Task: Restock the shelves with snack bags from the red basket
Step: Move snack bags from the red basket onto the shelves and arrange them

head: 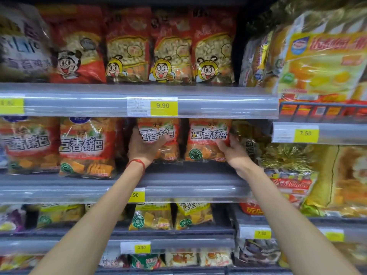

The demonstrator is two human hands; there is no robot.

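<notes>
My left hand (146, 146) is wrapped around the front and left edge of an orange rice-crust snack bag (158, 135) on the middle shelf (190, 190), thumb across the printed characters, so that grip is closed on the bag. My right hand (231, 150) clasps the lower right corner of the neighbouring orange bag (206, 139), fingers curled round its edge. Both bags stand upright, side by side with a narrow dark gap between them, set back from the shelf lip. A red string bracelet (139, 162) circles my left wrist. To the left of my hands two more bags of the same snack (85, 147) stand nearer the front edge. Above, on the top shelf (79, 104), I see a row of red bags with a bee-cartoon figure (170, 50), and a yellow price tag reading 9.90 (163, 105) on the rail. Below my arms sit yellow-topped bags of the same crisp (153, 216). To the right, gold and yellow packets (321, 62) fill an adjoining bay. I cannot see the red basket in this view.
</notes>
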